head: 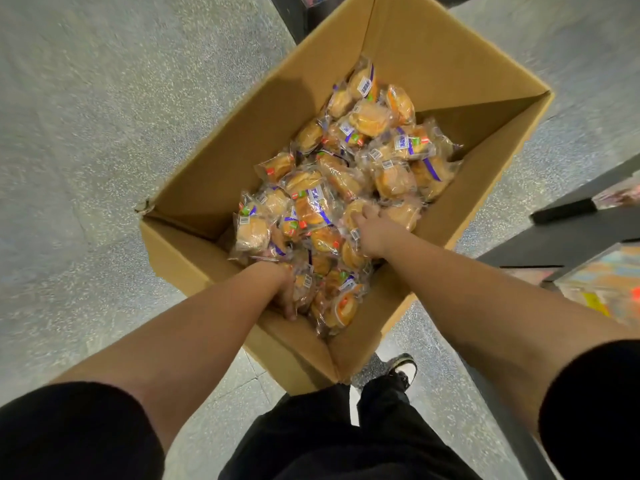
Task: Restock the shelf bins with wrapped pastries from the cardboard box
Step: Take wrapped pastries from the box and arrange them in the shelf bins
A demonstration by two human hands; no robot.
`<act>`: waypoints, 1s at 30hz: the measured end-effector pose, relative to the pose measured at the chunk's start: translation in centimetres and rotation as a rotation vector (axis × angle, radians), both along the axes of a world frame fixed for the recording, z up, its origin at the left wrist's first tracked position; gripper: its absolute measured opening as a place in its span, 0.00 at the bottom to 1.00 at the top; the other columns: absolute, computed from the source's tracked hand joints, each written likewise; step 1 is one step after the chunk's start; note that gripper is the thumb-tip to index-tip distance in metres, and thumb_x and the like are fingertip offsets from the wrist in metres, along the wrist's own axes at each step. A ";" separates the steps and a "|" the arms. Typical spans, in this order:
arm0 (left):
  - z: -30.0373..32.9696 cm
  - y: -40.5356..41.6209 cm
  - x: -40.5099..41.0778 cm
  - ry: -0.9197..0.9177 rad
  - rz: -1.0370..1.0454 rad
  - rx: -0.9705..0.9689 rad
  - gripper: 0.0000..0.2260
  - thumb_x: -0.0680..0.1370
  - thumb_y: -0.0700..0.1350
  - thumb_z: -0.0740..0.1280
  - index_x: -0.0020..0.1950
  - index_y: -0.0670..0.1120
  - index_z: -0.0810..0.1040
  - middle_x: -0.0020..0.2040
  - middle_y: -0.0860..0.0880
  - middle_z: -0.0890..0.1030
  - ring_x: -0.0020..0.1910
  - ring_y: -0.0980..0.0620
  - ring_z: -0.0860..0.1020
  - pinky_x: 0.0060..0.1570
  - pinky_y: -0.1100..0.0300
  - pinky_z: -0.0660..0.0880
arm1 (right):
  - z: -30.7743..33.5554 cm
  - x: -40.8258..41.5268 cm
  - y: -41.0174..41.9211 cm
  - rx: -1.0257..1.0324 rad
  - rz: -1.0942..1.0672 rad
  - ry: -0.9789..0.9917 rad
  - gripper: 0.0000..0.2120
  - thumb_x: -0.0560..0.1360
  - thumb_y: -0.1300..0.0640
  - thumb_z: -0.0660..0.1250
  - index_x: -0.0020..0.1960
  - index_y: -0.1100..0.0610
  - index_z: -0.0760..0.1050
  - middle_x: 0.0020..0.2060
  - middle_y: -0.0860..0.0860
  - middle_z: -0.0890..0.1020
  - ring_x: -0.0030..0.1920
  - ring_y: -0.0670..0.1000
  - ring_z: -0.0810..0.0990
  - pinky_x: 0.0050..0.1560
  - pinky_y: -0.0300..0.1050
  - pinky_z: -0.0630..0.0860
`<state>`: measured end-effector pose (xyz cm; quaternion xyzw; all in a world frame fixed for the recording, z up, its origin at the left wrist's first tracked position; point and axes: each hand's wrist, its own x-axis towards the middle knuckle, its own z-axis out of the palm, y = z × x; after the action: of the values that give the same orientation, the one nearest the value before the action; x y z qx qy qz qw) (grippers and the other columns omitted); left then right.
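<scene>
Hands [285, 292] [369, 233] dig among wrapped pastries [346, 188] in cardboard box [194, 188] (fingers buried, grip unclear); floor [86, 133] around.

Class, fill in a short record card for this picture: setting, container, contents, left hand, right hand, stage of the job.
setting: speckled grey floor, person standing over it
container: open brown cardboard box
contents: heap of clear-wrapped golden pastries
left hand: dug into the near side of the heap, fingers mostly hidden
right hand: fingers curled over a pastry
stage: gathering pastries, none lifted out yet
</scene>
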<state>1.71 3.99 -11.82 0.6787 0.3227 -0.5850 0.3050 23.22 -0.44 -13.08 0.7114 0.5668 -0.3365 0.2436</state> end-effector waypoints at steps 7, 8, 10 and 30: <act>-0.9 -0.5 0.2 -0.123 -0.212 0.094 0.31 0.76 0.53 0.69 0.77 0.48 0.63 0.71 0.44 0.72 0.66 0.42 0.73 0.65 0.47 0.72 | -1.7 -0.2 -0.2 -0.062 -0.011 -0.085 0.40 0.78 0.62 0.63 0.81 0.50 0.43 0.80 0.56 0.47 0.74 0.66 0.61 0.66 0.61 0.72; -1.0 -0.4 0.2 -0.131 -0.233 0.096 0.29 0.76 0.53 0.69 0.75 0.48 0.66 0.68 0.44 0.74 0.64 0.43 0.75 0.63 0.48 0.74 | -1.7 -0.3 -0.2 -0.063 -0.016 -0.087 0.39 0.78 0.63 0.63 0.81 0.52 0.45 0.79 0.57 0.52 0.72 0.65 0.65 0.63 0.60 0.74; -0.7 -0.2 0.4 -0.155 -0.219 0.095 0.25 0.76 0.52 0.69 0.71 0.47 0.71 0.64 0.45 0.77 0.59 0.44 0.77 0.59 0.50 0.75 | -1.5 -0.3 0.0 -0.057 -0.048 -0.069 0.35 0.76 0.65 0.63 0.79 0.54 0.51 0.75 0.59 0.61 0.68 0.64 0.71 0.59 0.58 0.75; 13.7 1.1 -1.0 -0.696 1.338 -0.229 0.17 0.80 0.52 0.65 0.66 0.45 0.73 0.29 0.39 0.77 0.27 0.48 0.76 0.29 0.62 0.75 | 16.6 2.7 -12.2 0.308 -1.252 1.279 0.30 0.67 0.60 0.71 0.68 0.59 0.69 0.49 0.60 0.80 0.45 0.58 0.77 0.46 0.52 0.75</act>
<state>0.74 5.11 1.89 0.4478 0.4878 -0.0573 0.7472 25.92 -12.64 3.48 0.5915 0.1425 -0.6588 -0.4426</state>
